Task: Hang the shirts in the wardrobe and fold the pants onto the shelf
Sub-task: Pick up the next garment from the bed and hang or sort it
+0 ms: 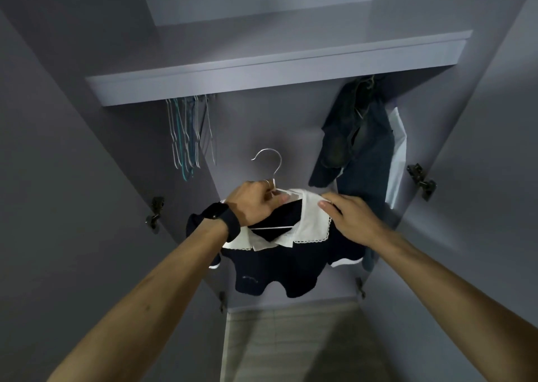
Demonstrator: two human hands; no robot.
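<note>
Left hand [256,204] of mine grips the thin wire hanger [269,160] below its curved hook, and my right hand [348,217] pinches the white lace-edged collar [311,221] of the dark shirt [276,271] before the wardrobe [262,125].

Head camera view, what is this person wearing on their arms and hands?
Both forearms are bare, no sleeves in view. The left hand has a black square-faced smartwatch on a black band at its wrist, and what looks like a thin silver ring on one finger. The right hand wears nothing visible.
</note>
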